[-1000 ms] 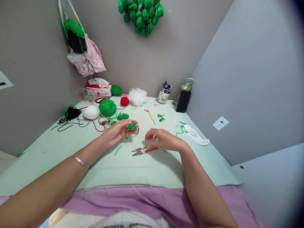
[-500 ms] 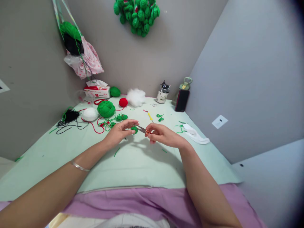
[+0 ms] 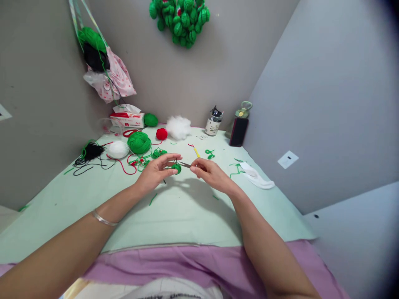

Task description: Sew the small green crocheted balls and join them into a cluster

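One green ball (image 3: 176, 169) sits seemingly between left fingers (image 3: 171, 156).

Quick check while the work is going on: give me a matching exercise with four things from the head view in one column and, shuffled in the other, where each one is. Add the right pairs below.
Things
1. Snips
2. Small green crocheted piece
3. Phone
4. Red yarn ball

Places
A. Propped upright in front of the pale green bottle
B. At the fingers of the left hand
C. Next to the white stuffing
D. In the grip of the right hand

Right pairs
1-D, 2-B, 3-A, 4-C
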Demonstrator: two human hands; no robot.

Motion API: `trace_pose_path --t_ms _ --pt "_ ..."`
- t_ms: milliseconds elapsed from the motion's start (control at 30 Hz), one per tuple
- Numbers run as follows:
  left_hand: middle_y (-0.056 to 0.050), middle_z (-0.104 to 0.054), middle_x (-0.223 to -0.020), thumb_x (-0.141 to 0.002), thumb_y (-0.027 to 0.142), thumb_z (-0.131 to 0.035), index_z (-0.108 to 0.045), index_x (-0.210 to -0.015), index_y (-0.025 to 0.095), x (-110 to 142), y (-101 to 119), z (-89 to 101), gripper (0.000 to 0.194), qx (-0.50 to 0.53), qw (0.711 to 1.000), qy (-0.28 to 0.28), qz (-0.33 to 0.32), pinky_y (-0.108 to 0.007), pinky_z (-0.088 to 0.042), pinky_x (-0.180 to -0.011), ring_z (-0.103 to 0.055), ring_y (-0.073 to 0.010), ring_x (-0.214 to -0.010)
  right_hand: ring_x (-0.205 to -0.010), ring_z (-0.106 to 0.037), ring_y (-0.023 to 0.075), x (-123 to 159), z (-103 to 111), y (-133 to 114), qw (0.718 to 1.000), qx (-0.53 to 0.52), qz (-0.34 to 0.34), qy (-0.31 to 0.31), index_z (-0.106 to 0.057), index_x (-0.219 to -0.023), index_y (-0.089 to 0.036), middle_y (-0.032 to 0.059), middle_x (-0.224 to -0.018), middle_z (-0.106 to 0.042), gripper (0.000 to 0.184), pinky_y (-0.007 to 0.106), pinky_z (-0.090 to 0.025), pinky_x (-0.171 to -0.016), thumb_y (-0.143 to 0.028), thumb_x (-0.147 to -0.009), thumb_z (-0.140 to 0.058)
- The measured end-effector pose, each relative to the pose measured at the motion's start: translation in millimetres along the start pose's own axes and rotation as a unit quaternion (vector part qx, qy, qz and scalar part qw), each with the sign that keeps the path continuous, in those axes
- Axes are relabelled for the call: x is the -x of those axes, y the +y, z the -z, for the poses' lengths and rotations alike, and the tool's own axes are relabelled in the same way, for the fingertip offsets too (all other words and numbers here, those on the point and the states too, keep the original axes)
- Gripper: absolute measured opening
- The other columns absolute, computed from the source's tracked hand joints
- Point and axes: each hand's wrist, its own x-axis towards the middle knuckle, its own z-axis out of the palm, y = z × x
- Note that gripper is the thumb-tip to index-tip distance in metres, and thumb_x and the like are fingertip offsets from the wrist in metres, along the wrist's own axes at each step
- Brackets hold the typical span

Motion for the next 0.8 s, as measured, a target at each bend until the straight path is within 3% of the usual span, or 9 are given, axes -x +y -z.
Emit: trace_pose_path --t_ms 200,600,800 --pt "-0.010 -0.061 -0.137 -0.077 0.027 -0.074 -0.063 -0.124 0.023 3.0 1.5 -5.9 0.048 0.000 0.999 -0.036 0.020 -0.039 -0.052 -0.088 -0.063 -0.0278 -0.114 -0.063 -0.042 0.0108 -1.6 -7.9 4.1 0.999 -0.035 0.000 -0.020 -0.060 -0.088 -0.018 -0.0026 -0.070 -0.053 0.028 0.024 -0.029 -0.058 -0.045 -0.092 -0.055" --pt "-0.009 -0.058 -0.140 -0.075 0.028 -0.076 -0.065 -0.126 0.027 4.7 0.0 -7.8 0.052 0.003 0.998 -0.055 0.039 -0.041 -0.053 -0.087 -0.063 -0.0274 -0.111 -0.059 -0.035 0.0095 -2.6 -11.6 -0.5 0.989 -0.137 -0.007 -0.046 -0.059 -0.078 -0.016 -0.0051 -0.063 -0.042 0.027 0.025 -0.024 -0.056 -0.042 -0.086 -0.061" --pt "-0.008 -0.054 -0.145 -0.076 0.032 -0.076 -0.062 -0.131 0.029 0.5 2.2 1.0 0.057 -0.020 0.998 -0.040 0.044 -0.043 -0.049 -0.095 -0.059 -0.0271 -0.115 -0.063 -0.043 0.0112 0.3 12.6 4.1 0.990 -0.128 -0.007 -0.052 -0.063 -0.088 -0.016 -0.0019 -0.068 -0.053 0.030 0.025 -0.030 -0.058 -0.046 -0.088 -0.057"
